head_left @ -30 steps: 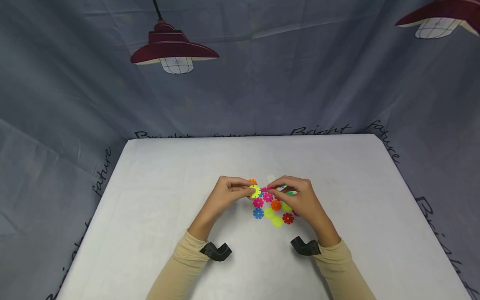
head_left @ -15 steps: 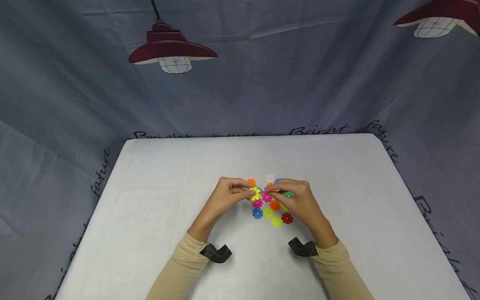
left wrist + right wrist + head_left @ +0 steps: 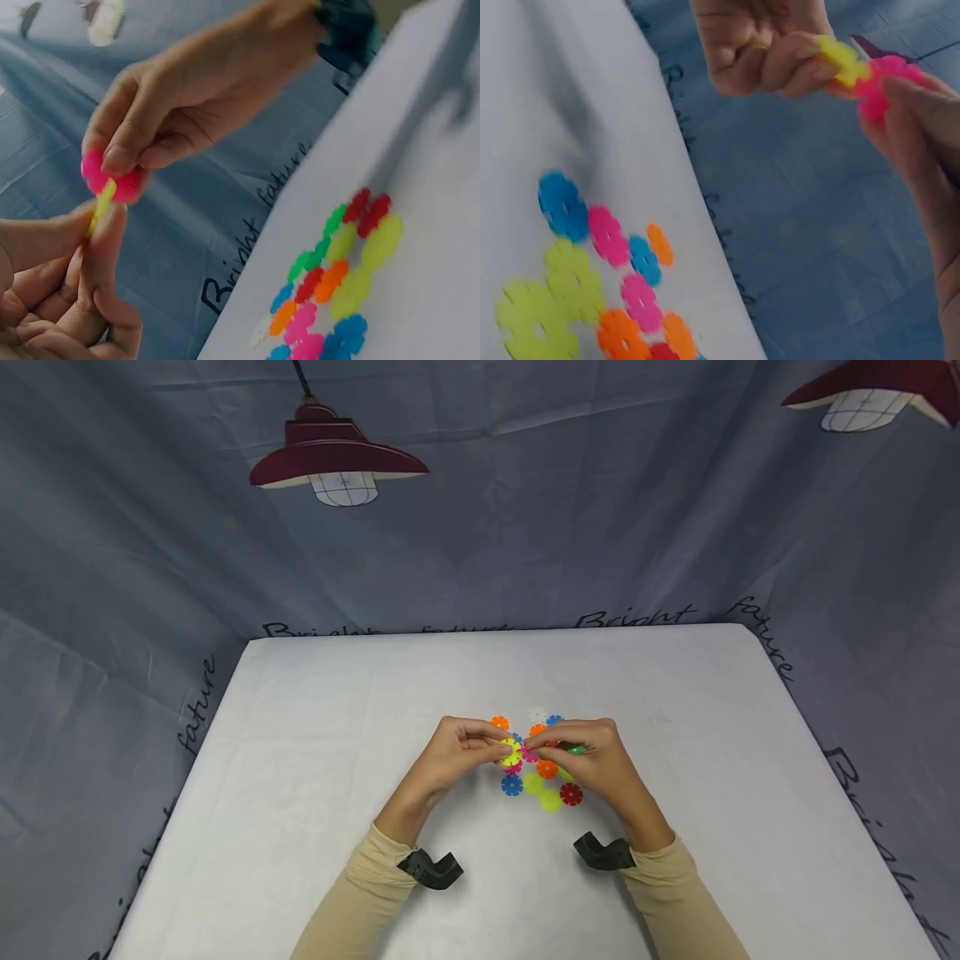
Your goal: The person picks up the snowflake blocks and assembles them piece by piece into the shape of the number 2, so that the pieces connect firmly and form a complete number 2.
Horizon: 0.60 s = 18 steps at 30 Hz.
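Note:
My left hand (image 3: 465,756) pinches a yellow notched plastic building disc (image 3: 511,752) between thumb and fingers. Facing it, my right hand (image 3: 592,753) holds a pink notched disc (image 3: 889,79) by its edge. The rims of the two discs meet, set at an angle to each other, and the yellow one (image 3: 103,204) shows nearly edge-on in the left wrist view. Both hands are raised above the table, over a group of loose discs. My right fingertips cover part of the pink disc (image 3: 93,171).
Several more discs lie flat on the white table (image 3: 337,735), among them a blue disc (image 3: 512,785), a red disc (image 3: 571,794), an orange disc (image 3: 547,769) and a white disc (image 3: 537,715). A grey curtain (image 3: 480,527) hangs behind the far edge.
My right hand has shifted slightly left, bringing the pink disc up against the yellow one. The pink disc now shows more of its face. My left hand has barely moved.

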Each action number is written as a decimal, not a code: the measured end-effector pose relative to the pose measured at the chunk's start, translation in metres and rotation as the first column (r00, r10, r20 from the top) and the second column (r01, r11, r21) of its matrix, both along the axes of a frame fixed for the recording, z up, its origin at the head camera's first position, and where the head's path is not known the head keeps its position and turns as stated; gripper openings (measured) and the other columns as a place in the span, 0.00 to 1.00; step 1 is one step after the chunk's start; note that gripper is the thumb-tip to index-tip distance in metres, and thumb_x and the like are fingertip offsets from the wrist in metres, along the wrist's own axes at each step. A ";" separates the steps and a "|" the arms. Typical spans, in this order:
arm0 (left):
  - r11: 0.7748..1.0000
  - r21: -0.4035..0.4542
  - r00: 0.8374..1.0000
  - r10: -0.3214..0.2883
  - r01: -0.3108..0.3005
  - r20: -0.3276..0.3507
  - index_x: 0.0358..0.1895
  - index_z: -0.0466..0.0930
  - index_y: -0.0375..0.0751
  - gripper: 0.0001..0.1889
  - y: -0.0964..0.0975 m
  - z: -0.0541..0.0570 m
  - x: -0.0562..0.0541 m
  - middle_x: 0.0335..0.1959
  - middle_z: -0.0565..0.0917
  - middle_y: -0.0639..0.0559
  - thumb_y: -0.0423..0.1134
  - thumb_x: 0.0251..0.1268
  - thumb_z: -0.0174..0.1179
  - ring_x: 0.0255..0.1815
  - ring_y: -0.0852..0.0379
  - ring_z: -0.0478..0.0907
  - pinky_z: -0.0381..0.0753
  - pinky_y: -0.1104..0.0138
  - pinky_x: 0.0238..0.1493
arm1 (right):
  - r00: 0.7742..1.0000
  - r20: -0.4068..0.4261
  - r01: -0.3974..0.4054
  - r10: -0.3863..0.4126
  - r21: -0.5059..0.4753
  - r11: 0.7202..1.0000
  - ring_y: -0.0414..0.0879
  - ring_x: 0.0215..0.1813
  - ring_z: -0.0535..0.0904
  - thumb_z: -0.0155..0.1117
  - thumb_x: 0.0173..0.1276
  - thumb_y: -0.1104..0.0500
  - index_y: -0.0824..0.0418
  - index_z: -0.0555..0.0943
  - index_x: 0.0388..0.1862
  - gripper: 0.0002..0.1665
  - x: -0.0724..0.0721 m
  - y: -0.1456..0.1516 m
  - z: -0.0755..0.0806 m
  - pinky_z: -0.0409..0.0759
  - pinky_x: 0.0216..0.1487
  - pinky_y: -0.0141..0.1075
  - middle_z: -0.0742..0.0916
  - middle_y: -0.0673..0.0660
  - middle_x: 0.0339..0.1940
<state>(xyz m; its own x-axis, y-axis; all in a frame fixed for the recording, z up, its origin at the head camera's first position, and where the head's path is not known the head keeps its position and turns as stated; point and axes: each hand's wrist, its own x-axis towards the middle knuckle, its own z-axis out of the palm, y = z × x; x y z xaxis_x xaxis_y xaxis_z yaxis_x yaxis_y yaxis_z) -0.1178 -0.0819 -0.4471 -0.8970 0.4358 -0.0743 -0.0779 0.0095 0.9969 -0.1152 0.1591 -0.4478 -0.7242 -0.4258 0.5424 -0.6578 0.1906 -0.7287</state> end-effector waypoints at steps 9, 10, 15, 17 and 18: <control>0.996 0.085 0.998 -0.025 0.020 0.058 0.49 0.81 0.15 0.13 -0.003 0.006 0.000 0.29 0.89 0.57 0.23 0.66 0.64 0.27 0.60 0.89 0.88 0.63 0.49 | 0.999 0.025 -0.020 0.022 -0.097 0.995 0.41 0.34 0.91 0.77 0.52 0.78 0.66 0.91 0.37 0.15 0.002 -0.005 -0.001 0.87 0.35 0.30 0.93 0.62 0.33; 0.996 0.090 0.998 -0.021 0.016 0.059 0.49 0.81 0.14 0.13 -0.003 0.006 0.000 0.30 0.89 0.56 0.23 0.66 0.64 0.27 0.60 0.89 0.88 0.63 0.48 | 1.000 0.014 -0.019 0.021 -0.097 0.995 0.41 0.33 0.91 0.77 0.52 0.78 0.66 0.91 0.38 0.15 0.003 -0.005 -0.001 0.87 0.35 0.30 0.93 0.62 0.33; 0.993 0.117 0.996 0.014 -0.025 0.089 0.48 0.80 0.13 0.12 -0.001 0.005 -0.001 0.31 0.90 0.56 0.22 0.66 0.63 0.26 0.60 0.88 0.89 0.63 0.41 | 0.999 -0.015 0.032 -0.034 -0.087 0.996 0.38 0.31 0.89 0.79 0.51 0.77 0.64 0.91 0.38 0.16 0.004 -0.009 0.001 0.86 0.33 0.28 0.93 0.60 0.33; 0.991 0.126 0.994 0.027 -0.040 0.106 0.48 0.80 0.13 0.12 0.000 0.005 -0.001 0.31 0.89 0.56 0.21 0.65 0.63 0.26 0.61 0.87 0.89 0.64 0.39 | 0.999 -0.013 0.050 -0.051 -0.090 0.995 0.36 0.30 0.88 0.79 0.51 0.77 0.63 0.92 0.37 0.16 0.004 -0.010 0.001 0.86 0.32 0.28 0.93 0.59 0.33; 0.991 0.128 0.993 0.031 -0.045 0.111 0.47 0.80 0.13 0.12 0.000 0.004 0.000 0.31 0.89 0.56 0.21 0.65 0.63 0.26 0.61 0.87 0.89 0.64 0.38 | 0.998 -0.013 0.055 -0.056 -0.090 0.994 0.35 0.30 0.87 0.80 0.50 0.76 0.63 0.92 0.37 0.16 0.004 -0.011 0.001 0.85 0.32 0.28 0.93 0.59 0.33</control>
<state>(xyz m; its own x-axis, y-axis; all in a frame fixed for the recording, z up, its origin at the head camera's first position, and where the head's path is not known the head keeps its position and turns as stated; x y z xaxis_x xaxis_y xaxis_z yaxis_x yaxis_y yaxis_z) -0.1182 -0.0820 -0.4428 -0.9028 0.4138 -0.1172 -0.1838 -0.1249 0.9750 -0.1114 0.1483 -0.4467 -0.7367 -0.3344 0.5877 -0.6593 0.1619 -0.7343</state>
